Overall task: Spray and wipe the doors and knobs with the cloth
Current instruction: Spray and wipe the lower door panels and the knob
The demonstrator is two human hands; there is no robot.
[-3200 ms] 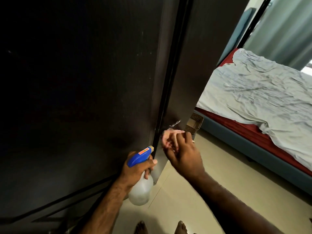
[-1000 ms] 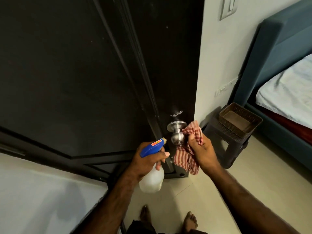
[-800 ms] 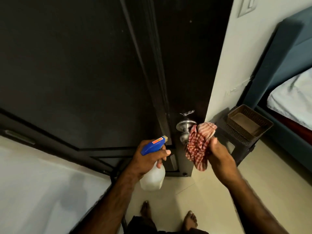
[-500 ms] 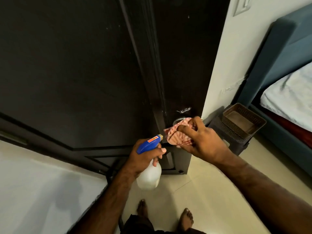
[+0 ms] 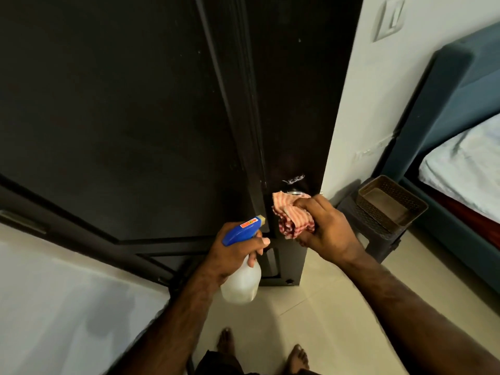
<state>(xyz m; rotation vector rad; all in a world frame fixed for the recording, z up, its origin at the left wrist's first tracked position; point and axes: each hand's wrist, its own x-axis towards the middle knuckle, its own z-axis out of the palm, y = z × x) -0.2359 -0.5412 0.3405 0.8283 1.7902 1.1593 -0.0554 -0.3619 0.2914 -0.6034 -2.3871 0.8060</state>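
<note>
Two hands are being used: a blue-headed spray bottle (image 5: pixel 239 262) is being gripped by the left hand (image 5: pixel 232 254), idle below the dark door (image 5: pixel 135 117). The red-checked cloth (image 5: pixel 290 216) is being clenched by the right hand (image 5: pixel 328 231) around the mostly hidden doorknob (image 5: pixel 295 192). Knob-wiping is judged underway; a twisting rub is called for next.

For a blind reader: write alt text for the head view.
The right hand grips a red-checked cloth wrapped over the knob of a dark door, while the left hand holds a blue-topped spray bottle just below.
</note>
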